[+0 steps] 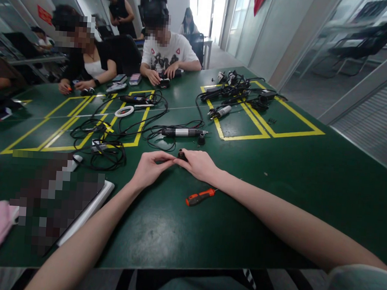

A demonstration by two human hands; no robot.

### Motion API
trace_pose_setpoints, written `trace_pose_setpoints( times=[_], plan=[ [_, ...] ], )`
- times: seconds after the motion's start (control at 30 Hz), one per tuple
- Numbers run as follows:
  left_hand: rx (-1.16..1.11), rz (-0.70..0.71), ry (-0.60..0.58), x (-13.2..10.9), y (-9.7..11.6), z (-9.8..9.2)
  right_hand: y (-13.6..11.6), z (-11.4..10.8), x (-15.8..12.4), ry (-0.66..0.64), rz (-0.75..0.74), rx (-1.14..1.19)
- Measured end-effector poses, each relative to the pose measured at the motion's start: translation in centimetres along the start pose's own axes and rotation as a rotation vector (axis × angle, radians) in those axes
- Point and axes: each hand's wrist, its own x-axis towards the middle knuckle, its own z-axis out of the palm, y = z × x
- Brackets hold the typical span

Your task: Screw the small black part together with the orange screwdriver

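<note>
My left hand [151, 168] and my right hand [197, 164] meet at the middle of the green table [277, 176], fingertips touching. Between them is a small dark cylindrical part [181, 153], which my right hand pinches from the side. My left hand's fingers are curled and pinched toward the same spot; what they grip is hidden. An orange-handled screwdriver [199, 197] lies on the table just under my right wrist. A black and silver electric tool [181, 132] with a cable lies beyond my hands, with a small black cap [201, 139] beside its tip.
Tangled black cables [108, 144] and a white ring [124, 111] lie at the left inside yellow tape lines. More tools and cables [236, 93] are piled at the far right. Two people sit across the table. A blurred flat device [87, 215] lies near left.
</note>
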Motion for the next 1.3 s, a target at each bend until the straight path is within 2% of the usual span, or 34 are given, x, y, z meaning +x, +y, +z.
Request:
trace_pose_setpoints(
  times=[0.43, 0.63, 0.87, 1.13, 1.3],
  plan=[
    [-0.052, 0.147, 0.096, -0.3, 0.5, 0.8, -0.1, -0.6, -0.9, -0.060, -0.114, 0.012],
    [-0.069, 0.152, 0.111, -0.5, 0.6, 1.4, 0.6, -0.4, -1.0, -0.057, -0.195, 0.037],
    [-0.044, 0.171, 0.150, -0.4, 0.7, 1.0, 0.7, -0.1, -0.8, -0.058, -0.188, 0.004],
    [-0.079, 0.140, 0.073, -0.5, 0.3, 1.4, 0.9, -0.2, -0.9, -0.044, -0.212, 0.020],
    [-0.052, 0.179, 0.100, -0.4, 0.6, 1.3, 1.0, -0.2, -0.8, -0.034, -0.227, 0.043]
  ],
)
